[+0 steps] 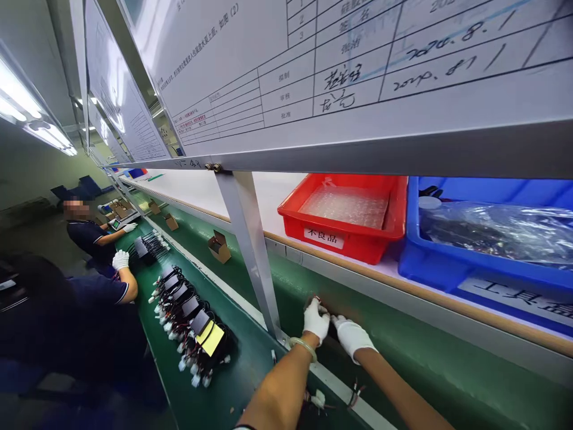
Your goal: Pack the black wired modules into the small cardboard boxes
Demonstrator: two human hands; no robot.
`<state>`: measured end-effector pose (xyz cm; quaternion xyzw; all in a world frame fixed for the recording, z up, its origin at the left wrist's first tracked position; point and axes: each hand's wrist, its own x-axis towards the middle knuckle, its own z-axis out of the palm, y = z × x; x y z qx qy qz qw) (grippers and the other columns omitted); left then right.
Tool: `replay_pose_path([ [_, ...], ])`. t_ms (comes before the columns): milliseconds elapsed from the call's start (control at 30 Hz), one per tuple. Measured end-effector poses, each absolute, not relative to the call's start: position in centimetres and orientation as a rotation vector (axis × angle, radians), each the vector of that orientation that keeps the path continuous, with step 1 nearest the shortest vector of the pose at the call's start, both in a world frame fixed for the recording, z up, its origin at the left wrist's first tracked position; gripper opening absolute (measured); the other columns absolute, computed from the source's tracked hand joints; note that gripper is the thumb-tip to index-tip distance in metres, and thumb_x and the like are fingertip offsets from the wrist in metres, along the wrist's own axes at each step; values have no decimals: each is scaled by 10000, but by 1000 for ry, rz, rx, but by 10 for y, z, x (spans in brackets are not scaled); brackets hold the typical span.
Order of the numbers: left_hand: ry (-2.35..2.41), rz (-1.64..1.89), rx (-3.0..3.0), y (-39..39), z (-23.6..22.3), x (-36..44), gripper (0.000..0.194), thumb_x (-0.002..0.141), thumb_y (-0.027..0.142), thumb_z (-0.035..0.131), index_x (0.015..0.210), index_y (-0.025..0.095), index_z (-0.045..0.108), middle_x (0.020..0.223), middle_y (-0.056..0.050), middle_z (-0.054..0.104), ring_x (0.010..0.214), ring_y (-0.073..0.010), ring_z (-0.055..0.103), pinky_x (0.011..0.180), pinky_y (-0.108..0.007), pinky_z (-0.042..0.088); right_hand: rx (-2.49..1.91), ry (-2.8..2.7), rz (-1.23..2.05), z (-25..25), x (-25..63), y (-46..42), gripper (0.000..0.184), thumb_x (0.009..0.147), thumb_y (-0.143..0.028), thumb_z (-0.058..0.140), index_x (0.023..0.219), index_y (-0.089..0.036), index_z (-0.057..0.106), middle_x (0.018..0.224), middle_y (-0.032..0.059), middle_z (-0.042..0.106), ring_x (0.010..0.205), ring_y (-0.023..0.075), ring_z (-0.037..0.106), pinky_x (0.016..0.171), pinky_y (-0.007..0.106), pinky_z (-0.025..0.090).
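My left hand (316,322), in a white glove with a pale bangle at the wrist, reaches over the green belt (394,364) behind the metal post. Its fingers are curled. Just to its right is my right hand (352,339), also gloved, with fingers bent toward the left hand. Something small and dark shows between the fingertips of both hands, too hidden to name. Below my left forearm, a white connector with wires (319,399) lies at the edge of the green worktable (250,358).
Black cable bundles with white connectors (181,310) lie on the worktable, a yellow note (210,338) on top. A metal post (250,251) stands left of my hands. Above are a red bin (344,239) and a blue bin (430,269). Two co-workers sit at the left; an open carton (219,248) rests farther along.
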<state>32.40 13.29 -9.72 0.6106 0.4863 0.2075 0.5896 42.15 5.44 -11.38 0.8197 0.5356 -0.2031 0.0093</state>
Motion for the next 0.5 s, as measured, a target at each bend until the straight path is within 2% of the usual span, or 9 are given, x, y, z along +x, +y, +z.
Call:
replay_pose_path([
  [100, 1085, 492, 1497, 141, -106, 305, 518, 707, -20, 646, 1179, 179, 721, 890, -1, 703, 926, -178, 649, 1029, -324, 507, 2533, 1711, -462, -111, 403, 51, 517, 977, -3, 355, 1392, -98, 647, 1404, 222, 635, 1204, 290, 667, 1007, 443, 537],
  [200, 1112, 530, 1513, 145, -112, 298, 652, 744, -1, 620, 1367, 190, 648, 953, -13, 717, 948, -168, 656, 1033, -310, 514, 2504, 1714, -414, -111, 392, 57, 591, 950, 24, 301, 1426, -101, 629, 1362, 229, 657, 1164, 296, 694, 962, 429, 556],
  [333, 1222, 578, 1481, 149, -111, 305, 551, 837, 58, 574, 1374, 169, 624, 1109, -66, 723, 1032, -170, 668, 1015, -291, 527, 2498, 1684, -507, -114, 389, 79, 423, 1022, -156, 453, 1399, -72, 626, 1228, 216, 709, 1084, 285, 724, 922, 426, 578],
  [433, 1288, 555, 1471, 155, -103, 312, 471, 820, 47, 576, 1271, 165, 651, 1112, -73, 732, 1038, -175, 681, 998, -288, 533, 2512, 1711, -622, -116, 391, 91, 471, 1006, -274, 590, 1431, -72, 599, 1314, 222, 685, 1165, 285, 697, 1011, 456, 555],
  [500, 1315, 527, 1489, 161, -96, 313, 402, 816, 34, 571, 1176, 179, 673, 1114, -72, 737, 1050, -180, 681, 993, -290, 530, 2527, 1750, -698, -116, 394, 99, 513, 972, -244, 633, 1453, -73, 591, 1400, 230, 646, 1244, 287, 667, 1087, 452, 519],
])
